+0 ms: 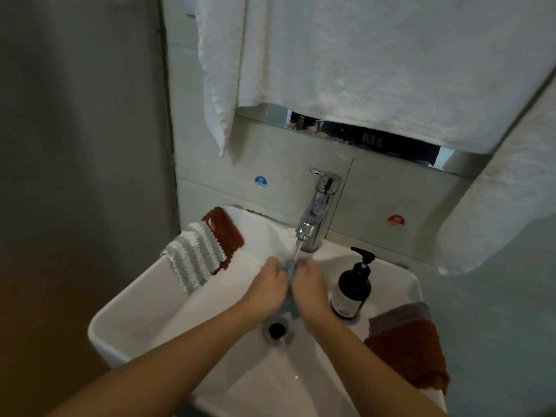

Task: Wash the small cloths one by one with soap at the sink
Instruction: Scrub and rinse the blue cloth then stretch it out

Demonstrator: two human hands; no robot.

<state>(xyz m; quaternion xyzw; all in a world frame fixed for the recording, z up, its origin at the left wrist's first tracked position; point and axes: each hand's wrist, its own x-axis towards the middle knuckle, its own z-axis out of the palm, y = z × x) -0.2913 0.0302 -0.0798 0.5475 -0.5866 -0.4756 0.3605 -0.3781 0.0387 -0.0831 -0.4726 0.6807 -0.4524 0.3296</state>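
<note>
Blue cloth (289, 299) was clamped between both hands, left hand (266, 284) and right hand (310, 285), under the running tap (316, 215) over the sink (168, 299), and it could've slipped toward the open drain (277, 330).

A home bathroom: a white sink (126, 314) against a tiled wall, chrome tap (319, 212) at 12 o'clock, soap pump bottle (352, 290) at 3 o'clock, white towels (376, 64) hanging above, hot and cold stickers on the tiles.

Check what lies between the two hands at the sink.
In the head view, a blue cloth is gripped between left hand and right hand, under the tap's stream.
</note>
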